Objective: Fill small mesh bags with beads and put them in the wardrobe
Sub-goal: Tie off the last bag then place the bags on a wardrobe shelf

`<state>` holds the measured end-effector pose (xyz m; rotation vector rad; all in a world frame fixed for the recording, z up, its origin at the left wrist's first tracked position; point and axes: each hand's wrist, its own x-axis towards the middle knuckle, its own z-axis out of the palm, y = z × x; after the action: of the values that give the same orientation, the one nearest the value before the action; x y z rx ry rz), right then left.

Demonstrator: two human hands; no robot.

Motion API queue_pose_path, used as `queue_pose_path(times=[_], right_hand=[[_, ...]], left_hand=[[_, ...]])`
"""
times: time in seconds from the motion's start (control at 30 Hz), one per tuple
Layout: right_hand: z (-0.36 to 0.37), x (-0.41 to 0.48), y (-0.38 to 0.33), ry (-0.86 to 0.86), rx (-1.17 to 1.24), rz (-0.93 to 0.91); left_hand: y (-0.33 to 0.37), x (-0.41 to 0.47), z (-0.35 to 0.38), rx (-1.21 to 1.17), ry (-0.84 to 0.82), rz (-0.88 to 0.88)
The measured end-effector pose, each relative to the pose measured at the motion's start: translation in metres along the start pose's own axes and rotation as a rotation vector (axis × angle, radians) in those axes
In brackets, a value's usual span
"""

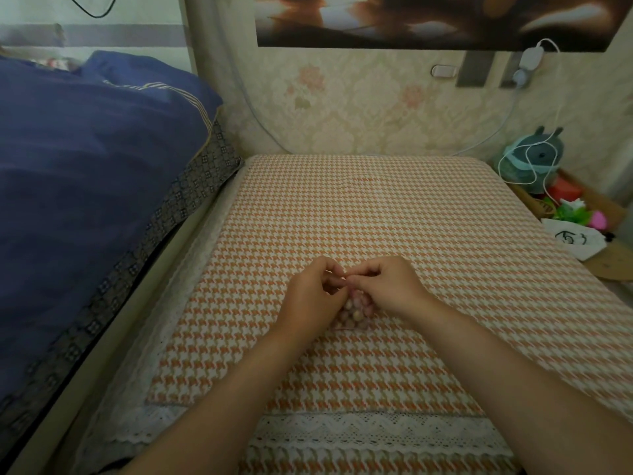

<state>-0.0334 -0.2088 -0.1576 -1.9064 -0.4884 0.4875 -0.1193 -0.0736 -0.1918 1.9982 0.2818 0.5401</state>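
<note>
Pinching the top of the small mesh bag [352, 311] from both sides, left hand [313, 291] at 9 o'clock of it and right hand [388, 286] at 3 o'clock. Curling the fingertips [334, 269] in tight and narrow, nearly touching them together at 12 o'clock of the bag. Probably tugging a drawstring or bunching the mouth closed, though honestly not seeing any cord, too small and tucked under the fingers.

Guessing at the closing step rather than filling, going by the beads [349, 306] bulging pale and pinkish through the mesh, and not spotting any loose ones round it.

Resting the bag's belly on the houndstooth cover [376, 207] instead of dangling it. Likely for taking the bead weight off the pull and stopping a roll-away on a slipped mouth. Working pretty much dead centre of the cover too, well apart from the edges, handy for catching strays.

Further out: looking at a blue duvet [102, 149] heaped at 9 to 10 o'clock, lace trim [342, 430] running along 6 o'clock, and a plush toy [534, 156] sitting off the cover at 2 o'clock.

Not spotting a wardrobe anywhere, so counting that leg as not yet done.
</note>
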Motion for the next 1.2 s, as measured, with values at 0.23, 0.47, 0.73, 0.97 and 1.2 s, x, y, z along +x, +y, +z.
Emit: queue_pose_path(times=[0.23, 0.47, 0.73, 0.97, 1.2], right_hand=[[0.004, -0.006, -0.004, 0.138, -0.004, 0.061], [-0.008, -0.006, -0.01, -0.019, -0.63, -0.315], [0.004, -0.008, -0.033, -0.121, -1.101, -0.263], [0.007, -0.014, -0.029, -0.046, -0.996, -0.229], [-0.015, -0.009, -0.017, -0.189, -0.422, -0.057]], left_hand=[[0.002, 0.0, 0.0, 0.081, -0.005, 0.023], [0.005, 0.005, -0.002, 0.127, -0.056, 0.014], [0.008, 0.009, -0.003, 0.195, -0.057, -0.063], [0.014, 0.002, 0.0, 0.208, 0.024, -0.126], [0.011, -0.012, 0.004, 0.099, -0.106, -0.061]])
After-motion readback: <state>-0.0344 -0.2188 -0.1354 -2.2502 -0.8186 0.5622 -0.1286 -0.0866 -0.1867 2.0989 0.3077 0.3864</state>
